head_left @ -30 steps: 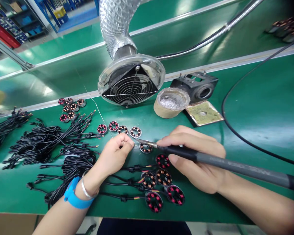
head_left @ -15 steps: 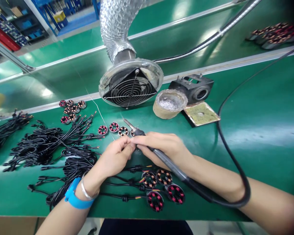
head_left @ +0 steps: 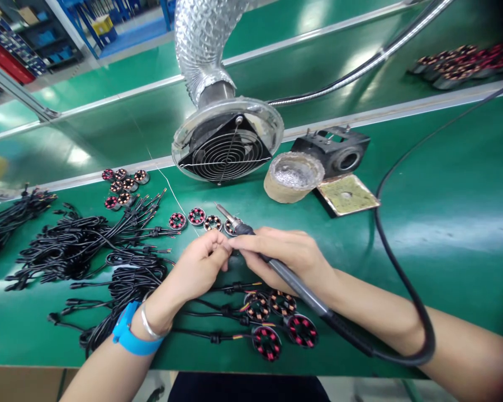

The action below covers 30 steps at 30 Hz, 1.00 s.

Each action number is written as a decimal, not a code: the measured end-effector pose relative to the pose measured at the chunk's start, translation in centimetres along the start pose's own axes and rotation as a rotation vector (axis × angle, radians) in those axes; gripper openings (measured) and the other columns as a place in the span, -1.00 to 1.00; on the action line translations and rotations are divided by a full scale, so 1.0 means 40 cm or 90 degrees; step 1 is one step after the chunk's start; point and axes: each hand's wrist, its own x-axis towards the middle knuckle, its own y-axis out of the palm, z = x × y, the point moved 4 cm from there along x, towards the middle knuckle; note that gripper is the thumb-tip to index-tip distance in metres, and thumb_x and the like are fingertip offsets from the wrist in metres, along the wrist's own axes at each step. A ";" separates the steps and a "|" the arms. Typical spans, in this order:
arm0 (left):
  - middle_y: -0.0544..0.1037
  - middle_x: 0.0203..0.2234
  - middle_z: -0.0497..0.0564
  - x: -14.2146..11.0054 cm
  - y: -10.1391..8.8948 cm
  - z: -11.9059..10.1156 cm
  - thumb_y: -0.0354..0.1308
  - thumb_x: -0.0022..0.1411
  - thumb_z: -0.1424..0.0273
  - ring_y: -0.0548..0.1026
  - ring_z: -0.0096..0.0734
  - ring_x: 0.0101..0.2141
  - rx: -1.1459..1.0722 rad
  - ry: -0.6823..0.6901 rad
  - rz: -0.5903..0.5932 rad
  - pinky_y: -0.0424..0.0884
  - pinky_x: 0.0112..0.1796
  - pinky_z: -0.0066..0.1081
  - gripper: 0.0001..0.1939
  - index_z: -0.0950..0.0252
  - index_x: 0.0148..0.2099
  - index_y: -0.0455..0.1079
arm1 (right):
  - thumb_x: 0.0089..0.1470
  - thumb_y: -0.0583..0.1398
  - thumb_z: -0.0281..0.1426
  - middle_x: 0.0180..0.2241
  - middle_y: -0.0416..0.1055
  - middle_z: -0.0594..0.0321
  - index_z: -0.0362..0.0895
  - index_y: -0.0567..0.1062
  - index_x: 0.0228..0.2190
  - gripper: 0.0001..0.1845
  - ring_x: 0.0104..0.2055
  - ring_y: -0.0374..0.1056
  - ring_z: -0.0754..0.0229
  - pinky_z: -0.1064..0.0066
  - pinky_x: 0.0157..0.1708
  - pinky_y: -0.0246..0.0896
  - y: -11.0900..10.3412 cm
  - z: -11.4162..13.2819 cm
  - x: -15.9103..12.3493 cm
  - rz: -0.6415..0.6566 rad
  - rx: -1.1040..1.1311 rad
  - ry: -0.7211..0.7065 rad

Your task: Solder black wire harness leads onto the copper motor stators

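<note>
My right hand (head_left: 285,255) is closed around a black soldering iron (head_left: 276,268), whose metal tip points up and left over a row of small motor stators (head_left: 196,216). Its fingertips meet those of my left hand (head_left: 198,265), which is pinched shut on something too small to make out. A blue band and a silver bracelet circle the left wrist. Below both hands lie several stators (head_left: 266,342) with black cables soldered on. The iron's cord (head_left: 406,290) loops round my right forearm.
A fume extractor fan (head_left: 226,146) on a foil duct stands behind the hands. Right of it are a solder pot (head_left: 293,176), a black iron stand (head_left: 335,149) and a yellow sponge (head_left: 346,195). Black cable bundles (head_left: 79,245) cover the left side. More stators (head_left: 124,183) sit far left and far right (head_left: 456,64).
One second ago the iron lay flat, tip pointing left at a stator. My right hand has since swung it so the tip points up, and moved left against my left fingertips.
</note>
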 end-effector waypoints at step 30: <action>0.19 -0.68 -0.22 0.002 0.009 0.021 0.01 0.27 0.23 -0.03 -0.68 -0.70 -0.136 -0.038 -0.007 -0.06 -0.60 -0.52 -0.70 0.29 -0.44 0.20 | 0.11 0.16 -0.62 -0.27 0.54 0.28 -0.13 0.52 -0.17 -0.72 -0.33 0.46 0.35 0.60 -0.25 0.34 0.007 -0.003 0.004 -0.029 0.050 0.057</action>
